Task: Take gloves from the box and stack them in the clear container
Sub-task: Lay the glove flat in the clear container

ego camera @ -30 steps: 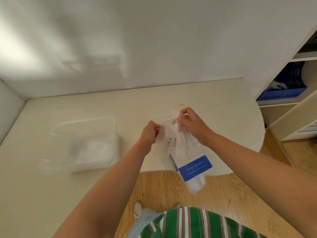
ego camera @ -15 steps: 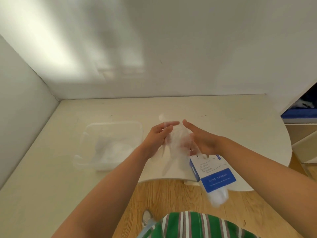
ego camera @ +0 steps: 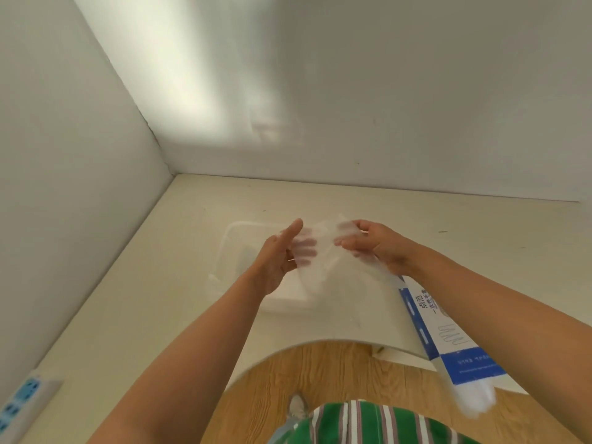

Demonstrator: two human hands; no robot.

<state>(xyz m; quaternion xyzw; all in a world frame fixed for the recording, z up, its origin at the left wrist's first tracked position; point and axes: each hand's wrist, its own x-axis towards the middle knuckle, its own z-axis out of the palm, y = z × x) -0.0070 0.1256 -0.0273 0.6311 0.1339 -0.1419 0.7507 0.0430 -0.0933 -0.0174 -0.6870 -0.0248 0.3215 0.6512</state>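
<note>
Plastic this thin clings: your glove [ego camera: 322,264] hangs over the clear container [ego camera: 238,224], left hand [ego camera: 278,257] spread flat behind it, right hand [ego camera: 378,248] pinching its edge, so it may stick to your skin and land crumpled rather than stacked

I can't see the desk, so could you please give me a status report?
Right hand pinches a clear plastic glove; left hand flat against it. Glove not yet in the clear container. Nothing blocking.
</note>
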